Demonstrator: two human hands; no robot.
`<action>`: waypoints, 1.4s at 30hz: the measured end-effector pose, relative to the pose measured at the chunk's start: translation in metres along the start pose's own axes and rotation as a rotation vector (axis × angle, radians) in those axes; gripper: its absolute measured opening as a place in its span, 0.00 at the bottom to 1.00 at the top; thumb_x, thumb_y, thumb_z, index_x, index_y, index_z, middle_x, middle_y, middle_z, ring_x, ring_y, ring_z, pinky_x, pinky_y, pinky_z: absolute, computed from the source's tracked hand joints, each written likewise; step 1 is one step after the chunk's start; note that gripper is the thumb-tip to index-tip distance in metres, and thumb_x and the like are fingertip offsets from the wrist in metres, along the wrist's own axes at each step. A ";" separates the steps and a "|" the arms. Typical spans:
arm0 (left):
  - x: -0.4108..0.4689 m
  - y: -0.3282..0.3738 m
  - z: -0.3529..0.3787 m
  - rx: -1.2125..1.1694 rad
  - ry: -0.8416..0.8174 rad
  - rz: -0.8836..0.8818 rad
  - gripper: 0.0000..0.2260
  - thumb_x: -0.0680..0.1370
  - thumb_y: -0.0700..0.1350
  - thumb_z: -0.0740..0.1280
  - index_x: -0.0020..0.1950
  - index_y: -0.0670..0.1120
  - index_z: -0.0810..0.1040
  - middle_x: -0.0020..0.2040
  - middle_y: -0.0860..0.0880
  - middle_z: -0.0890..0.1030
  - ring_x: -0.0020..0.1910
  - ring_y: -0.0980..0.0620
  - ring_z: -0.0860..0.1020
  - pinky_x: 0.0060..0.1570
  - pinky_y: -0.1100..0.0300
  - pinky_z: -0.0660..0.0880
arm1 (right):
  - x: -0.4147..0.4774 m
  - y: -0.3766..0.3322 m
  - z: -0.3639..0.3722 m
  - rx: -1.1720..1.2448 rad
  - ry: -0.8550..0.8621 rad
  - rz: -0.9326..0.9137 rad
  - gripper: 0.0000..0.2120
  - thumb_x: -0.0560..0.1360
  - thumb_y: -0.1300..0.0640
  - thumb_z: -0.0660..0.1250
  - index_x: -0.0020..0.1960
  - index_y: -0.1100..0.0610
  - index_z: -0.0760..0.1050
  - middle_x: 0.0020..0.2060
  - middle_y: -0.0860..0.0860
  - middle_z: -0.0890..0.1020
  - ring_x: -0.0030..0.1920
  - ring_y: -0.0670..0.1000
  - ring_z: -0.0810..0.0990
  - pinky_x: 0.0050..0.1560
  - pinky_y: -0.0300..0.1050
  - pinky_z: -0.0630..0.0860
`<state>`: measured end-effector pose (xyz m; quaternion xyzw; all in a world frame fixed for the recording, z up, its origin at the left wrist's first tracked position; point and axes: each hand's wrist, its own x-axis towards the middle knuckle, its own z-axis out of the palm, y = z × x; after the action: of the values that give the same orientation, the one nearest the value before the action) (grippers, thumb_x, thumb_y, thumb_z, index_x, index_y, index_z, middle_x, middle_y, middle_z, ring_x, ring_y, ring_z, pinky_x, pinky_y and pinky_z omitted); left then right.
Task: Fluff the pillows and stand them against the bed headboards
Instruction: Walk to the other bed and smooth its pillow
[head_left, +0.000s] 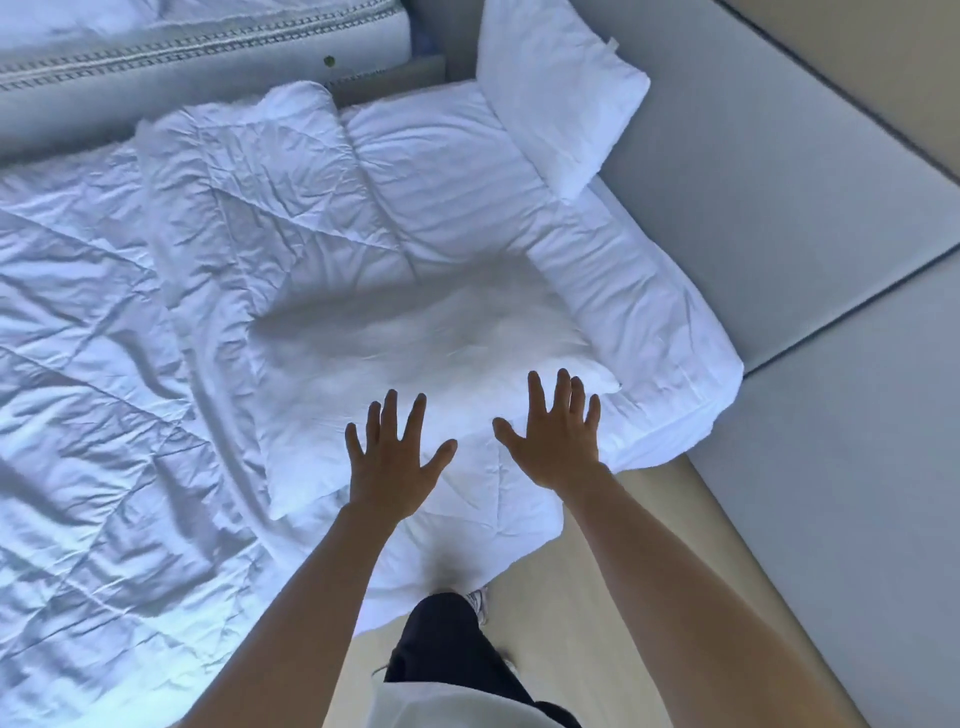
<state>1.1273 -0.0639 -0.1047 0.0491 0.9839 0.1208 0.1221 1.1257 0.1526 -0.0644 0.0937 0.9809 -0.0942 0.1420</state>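
Head view. At far left, a crumpled white quilted duvet (104, 312) spread over the bed, bunched into a thick roll toward the head end. Above it, along the top left edge, the side of a second white mattress with grey stitched piping (182, 47), apart from the near bed.

Toward the middle, a soft white rectangular pillow (415, 343) on top of the duvet near the bed's edge, far half blurred, near left corner sharp. Over its near edge, the left hand (392, 457): palm down, fingers straight and fanned, grip fully open with nothing in it. Touching the pillow or just above it: cannot tell.

Lower down, between the two bare forearms, a dark trouser leg (447, 639) and a pale shoe (480, 603) on the light wooden floor (597, 597).

Just to the right, the right hand (553, 436): same flat, spread pose, grip wide open and empty, over the pillow's near right corner.

At upper right, a second plump white pillow (556, 88), propped at a tilt against the grey padded headboard (779, 182), lower corner on the bed.
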 end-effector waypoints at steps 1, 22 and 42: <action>0.018 -0.007 -0.002 -0.013 0.006 -0.023 0.39 0.74 0.73 0.41 0.81 0.56 0.51 0.82 0.45 0.50 0.80 0.41 0.51 0.75 0.36 0.49 | 0.020 -0.011 -0.002 -0.022 -0.003 -0.046 0.41 0.77 0.30 0.50 0.81 0.52 0.44 0.80 0.62 0.45 0.79 0.62 0.42 0.77 0.64 0.41; 0.265 -0.106 0.109 0.028 0.045 -0.183 0.32 0.78 0.72 0.46 0.81 0.61 0.53 0.83 0.46 0.50 0.80 0.38 0.49 0.74 0.31 0.49 | 0.309 -0.103 0.144 -0.123 0.037 -0.386 0.38 0.77 0.30 0.51 0.81 0.46 0.49 0.81 0.57 0.48 0.80 0.59 0.45 0.76 0.67 0.45; 0.323 -0.132 0.186 0.105 0.074 -0.274 0.32 0.79 0.70 0.50 0.81 0.60 0.52 0.83 0.46 0.47 0.81 0.39 0.44 0.75 0.32 0.44 | 0.377 -0.105 0.235 -0.107 -0.024 -0.376 0.35 0.80 0.34 0.48 0.81 0.47 0.44 0.81 0.57 0.44 0.80 0.56 0.41 0.76 0.69 0.41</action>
<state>0.8536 -0.1089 -0.3860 -0.0839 0.9902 0.0532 0.0983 0.8102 0.0605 -0.3809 -0.0998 0.9830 -0.0680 0.1385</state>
